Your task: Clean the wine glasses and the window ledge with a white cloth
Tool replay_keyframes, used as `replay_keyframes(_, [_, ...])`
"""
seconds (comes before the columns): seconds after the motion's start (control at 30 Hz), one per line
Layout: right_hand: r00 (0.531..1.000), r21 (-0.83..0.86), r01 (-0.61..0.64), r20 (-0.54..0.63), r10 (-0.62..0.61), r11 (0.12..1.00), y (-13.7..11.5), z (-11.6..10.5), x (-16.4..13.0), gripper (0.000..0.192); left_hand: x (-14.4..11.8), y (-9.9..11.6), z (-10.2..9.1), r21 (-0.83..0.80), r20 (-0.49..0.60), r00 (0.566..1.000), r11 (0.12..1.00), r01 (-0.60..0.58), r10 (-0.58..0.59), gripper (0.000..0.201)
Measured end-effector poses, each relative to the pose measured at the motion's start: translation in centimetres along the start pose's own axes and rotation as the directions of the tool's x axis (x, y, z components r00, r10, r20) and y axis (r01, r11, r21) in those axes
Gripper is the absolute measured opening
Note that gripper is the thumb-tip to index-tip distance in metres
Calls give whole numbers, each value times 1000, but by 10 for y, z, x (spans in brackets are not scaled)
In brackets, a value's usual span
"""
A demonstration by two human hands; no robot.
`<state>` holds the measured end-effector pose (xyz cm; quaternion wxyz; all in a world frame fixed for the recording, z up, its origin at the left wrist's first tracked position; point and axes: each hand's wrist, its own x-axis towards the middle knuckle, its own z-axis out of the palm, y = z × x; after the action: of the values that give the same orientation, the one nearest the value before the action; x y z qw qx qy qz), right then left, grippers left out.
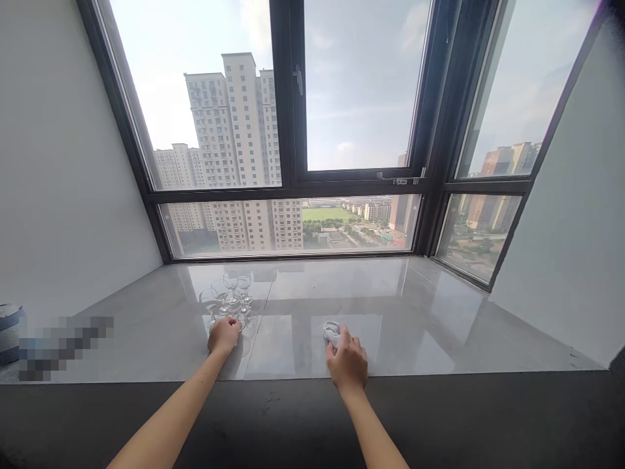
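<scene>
Evidently, we work at a window sill (415, 319), with several stemmed glasses (232, 281) in a tight cluster on its left part, near our left hand (224, 335). They look upright, bowls uppermost, probably because the broad foot is what steadies such thin glass. They stand in from the sill's front edge, which likely guards them against a fall. Our left hand is curled, its fingertips gathered at the nearest glasses; we cannot tell whether it pinches one, since the clear stems blur together there. Our right hand (347, 363), well apart from the left, closes round a white cloth (331, 331), thumb on one side and fingers on the other. The cloth is bunched, perhaps because a wad fills the grip better than a loose sheet. Beyond the sill rises the dark-framed window (288, 130).
</scene>
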<state>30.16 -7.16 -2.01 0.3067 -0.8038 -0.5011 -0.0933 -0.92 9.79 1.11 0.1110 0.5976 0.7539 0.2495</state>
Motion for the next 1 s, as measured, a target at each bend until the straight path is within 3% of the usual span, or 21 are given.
replay_keyframes(0.47, [1000, -18, 17, -14, -17, 1000, 0, 2, 0, 47, -4, -2, 5, 91, -79, 995, 994, -54, 61, 35])
replay_keyframes(0.67, [1000, -34, 3, -21, -3, 999, 0, 3, 0, 46, -16, 8, 5, 176, -204, 974, 983, -59, 95, 47])
replay_keyframes(1.0, [999, -31, -16, -34, 14, 999, -3, -1, -1, 44, -17, 13, 8, 330, -228, 964, 942, -56, 137, 43])
